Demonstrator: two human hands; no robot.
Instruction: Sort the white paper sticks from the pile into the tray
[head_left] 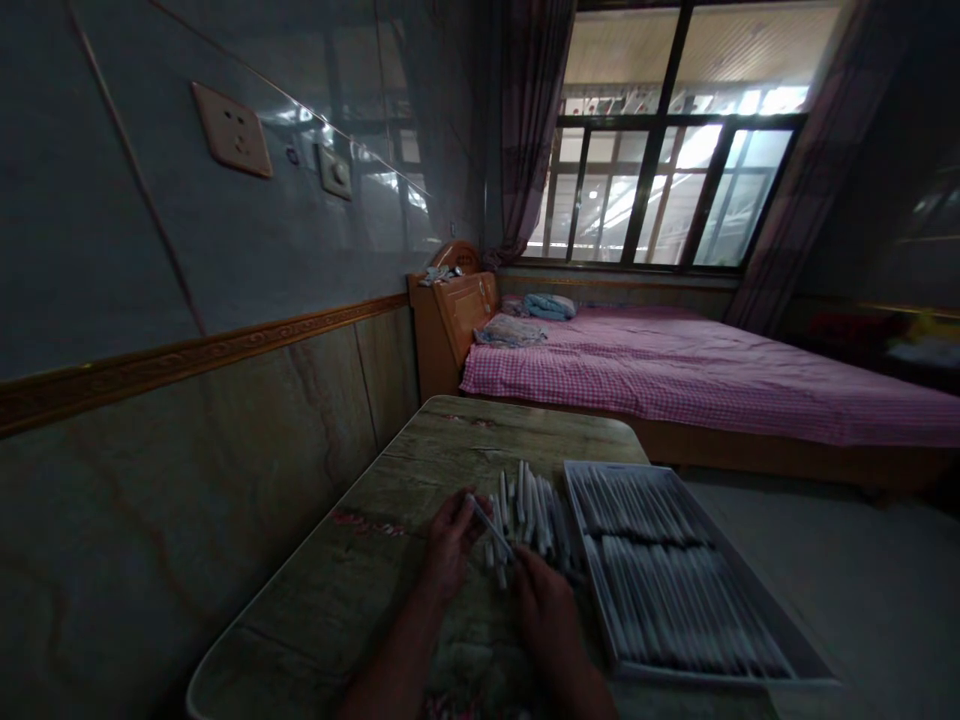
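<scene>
My left hand point(452, 540) pinches the upper end of a slim white pen point(491, 525). The pen slants down to the right, and the fingers of my right hand point(547, 605) close on its lower end. Just beyond and beside my hands, a loose heap of similar pens point(532, 510) lies on the table. To the right stands a shallow white tray point(615, 655), filled with two rows of pens point(675, 590) packed side by side. Dim light and blur hide the pens' finer details.
The table point(315, 620) has a marbled top with rounded corners and runs along the tiled wall point(300, 420) on the left. Beyond its far end is a bed point(675, 365) with a pink checked sheet. The tray's right side reaches past the table edge above the floor point(780, 530).
</scene>
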